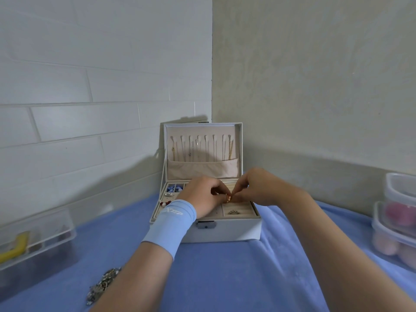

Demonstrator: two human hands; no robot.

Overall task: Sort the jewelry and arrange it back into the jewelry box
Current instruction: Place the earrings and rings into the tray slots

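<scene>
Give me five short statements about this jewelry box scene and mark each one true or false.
The jewelry box has its lid open. True.
The left hand and right hand both pinch a small gold piece. True.
The blue wristband sits on the right wrist. False: it is on the left wrist.
The loose jewelry pile lies inside the box. False: it lies on the blue cloth, by the left forearm.
A gold chain hangs inside the lid. True.

Wide light-blue stretch wristband [174,224] on the wrist behind the left hand [202,194]. White printed logo [172,212], reads roughly XTEP. Right arm [315,221] bare.
</scene>
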